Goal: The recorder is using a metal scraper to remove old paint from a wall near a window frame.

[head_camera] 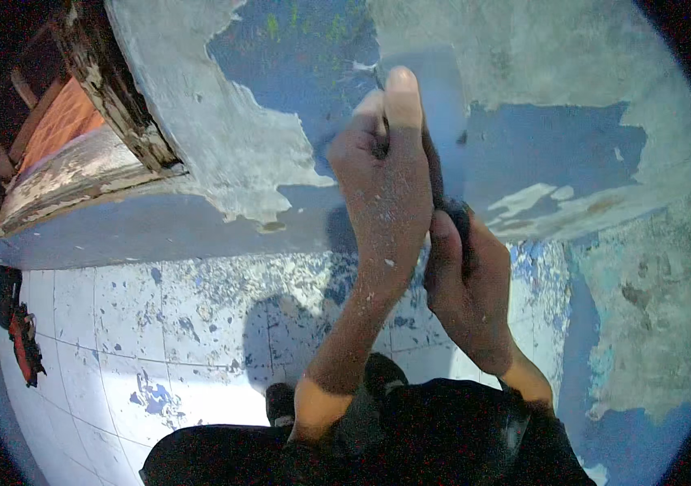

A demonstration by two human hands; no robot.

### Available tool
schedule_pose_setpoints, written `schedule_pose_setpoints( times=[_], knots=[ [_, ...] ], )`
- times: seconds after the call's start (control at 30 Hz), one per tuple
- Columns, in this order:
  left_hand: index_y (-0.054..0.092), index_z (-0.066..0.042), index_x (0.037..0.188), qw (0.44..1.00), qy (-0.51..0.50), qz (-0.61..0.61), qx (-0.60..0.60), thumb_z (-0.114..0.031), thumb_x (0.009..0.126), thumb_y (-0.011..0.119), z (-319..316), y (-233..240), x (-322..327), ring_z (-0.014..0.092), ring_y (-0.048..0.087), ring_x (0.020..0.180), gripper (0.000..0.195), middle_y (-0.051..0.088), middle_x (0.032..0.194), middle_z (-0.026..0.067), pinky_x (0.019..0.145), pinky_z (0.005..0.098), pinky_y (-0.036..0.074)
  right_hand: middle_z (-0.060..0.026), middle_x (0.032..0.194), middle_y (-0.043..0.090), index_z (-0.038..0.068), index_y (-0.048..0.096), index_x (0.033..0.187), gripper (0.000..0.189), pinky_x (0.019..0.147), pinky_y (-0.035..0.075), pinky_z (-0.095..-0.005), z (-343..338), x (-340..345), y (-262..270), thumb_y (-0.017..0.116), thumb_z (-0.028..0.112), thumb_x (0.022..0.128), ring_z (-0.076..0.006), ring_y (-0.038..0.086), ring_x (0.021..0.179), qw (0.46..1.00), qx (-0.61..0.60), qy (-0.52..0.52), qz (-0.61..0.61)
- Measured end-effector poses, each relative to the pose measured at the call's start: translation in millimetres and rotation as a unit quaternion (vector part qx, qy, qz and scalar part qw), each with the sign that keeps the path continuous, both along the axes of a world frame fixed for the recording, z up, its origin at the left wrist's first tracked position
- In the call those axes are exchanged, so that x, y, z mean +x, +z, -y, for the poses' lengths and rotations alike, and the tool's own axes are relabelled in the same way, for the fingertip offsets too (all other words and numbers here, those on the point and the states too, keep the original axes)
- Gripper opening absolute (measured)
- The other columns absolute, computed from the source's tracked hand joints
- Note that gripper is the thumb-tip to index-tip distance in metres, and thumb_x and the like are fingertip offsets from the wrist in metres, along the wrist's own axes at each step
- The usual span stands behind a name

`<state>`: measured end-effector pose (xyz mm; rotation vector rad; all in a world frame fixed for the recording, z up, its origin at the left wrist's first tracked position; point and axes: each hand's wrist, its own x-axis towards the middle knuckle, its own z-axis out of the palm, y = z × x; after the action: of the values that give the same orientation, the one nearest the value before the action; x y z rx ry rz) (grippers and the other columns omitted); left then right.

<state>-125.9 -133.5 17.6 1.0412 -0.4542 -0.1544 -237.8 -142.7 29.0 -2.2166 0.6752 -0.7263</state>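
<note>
Both of my hands are on one long dark hand tool, which looks like a scraper or blade, held near a wall (564,143) of patchy blue paint and grey plaster. My left hand (385,176) is higher, fingers curled at the tool's upper part with the thumb extended along it. Lower and to the right, my right hand (473,279) is closed around its dark handle (458,217). A dark edge (433,161) of the tool shows between the hands. Its exact form is blurred and partly hidden by my left hand. Pale dust specks my left hand and forearm.
White floor tiles (78,376) below carry many paint flakes (160,395), densest along the wall's foot. A weathered wooden frame (120,91) borders an opening at upper left. A red and black object (26,346) lies at the far left. Another peeling wall (643,304) stands at right.
</note>
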Motion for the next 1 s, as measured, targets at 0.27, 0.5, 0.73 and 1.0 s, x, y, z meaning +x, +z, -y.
schedule_pose_setpoints(
  times=[0.27,0.5,0.73,1.0],
  knots=[
    [0.041,-0.004,0.057,1.000,-0.017,-0.004,0.017,-0.038,0.094,0.050,-8,8,-7,0.007,0.031,0.049,0.050,0.033,0.050,-0.0030,0.044,0.0275,0.028,-0.0136,0.062,0.057,0.001,0.057,0.092,0.018,0.048,0.041,-0.0329,-9,-1,1,0.049,0.017,0.094,-0.0116,0.047,0.052,0.999,-0.016,-0.008,0.035],
    [0.036,-0.006,0.055,1.000,0.012,0.012,0.008,-0.037,0.095,0.047,-5,15,-2,0.007,0.032,0.048,0.052,0.032,0.049,-0.0031,0.044,0.0273,0.027,-0.0153,0.066,0.057,0.001,0.057,0.093,0.022,0.056,0.045,-0.0321,-9,7,21,0.047,0.020,0.096,-0.0142,0.051,0.059,0.999,-0.028,-0.027,-0.027],
    [0.037,-0.005,0.058,0.999,-0.001,0.046,-0.005,-0.038,0.097,0.044,-5,7,-1,0.007,0.031,0.047,0.052,0.033,0.049,-0.0040,0.043,0.0283,0.026,-0.0182,0.069,0.057,0.001,0.055,0.091,0.026,0.056,0.043,-0.0328,-11,2,9,0.047,0.025,0.096,-0.0157,0.046,0.058,0.999,-0.005,-0.036,-0.021],
    [0.040,-0.004,0.057,0.999,-0.017,-0.014,-0.040,-0.036,0.096,0.046,-10,40,14,0.008,0.031,0.047,0.051,0.035,0.048,-0.0014,0.043,0.0299,0.026,-0.0172,0.067,0.056,0.001,0.055,0.090,0.030,0.056,0.043,-0.0345,-10,9,17,0.045,0.029,0.096,-0.0180,0.046,0.057,0.999,-0.031,-0.042,-0.016]
  ],
)
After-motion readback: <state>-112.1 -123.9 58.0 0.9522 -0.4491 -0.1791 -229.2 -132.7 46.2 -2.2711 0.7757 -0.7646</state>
